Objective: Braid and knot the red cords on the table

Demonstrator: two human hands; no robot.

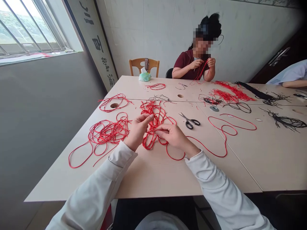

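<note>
My left hand [138, 130] is closed, thumb pressed against the fingers, in front of a heap of braided red cord [148, 143]. Close by on the right, my right hand [173, 136] pinches red cord between thumb and fingertips. The stretch between the two hands blends into the heap behind, so its exact path is hard to follow. A long loose red cord [207, 149] runs from beside my right hand in curves across the table. To the left of my left hand lies a tangled coil of red cord [107, 132].
Black-handled scissors [189, 121] lie open-bladed right of the heap. Black cord bundles [287, 121], red cord bundles [225, 95] and a round metal disc [214, 109] lie farther right on the table [153, 179]. Across it, a person [189, 65] handles red cords; another's arm [294, 81] rests at right.
</note>
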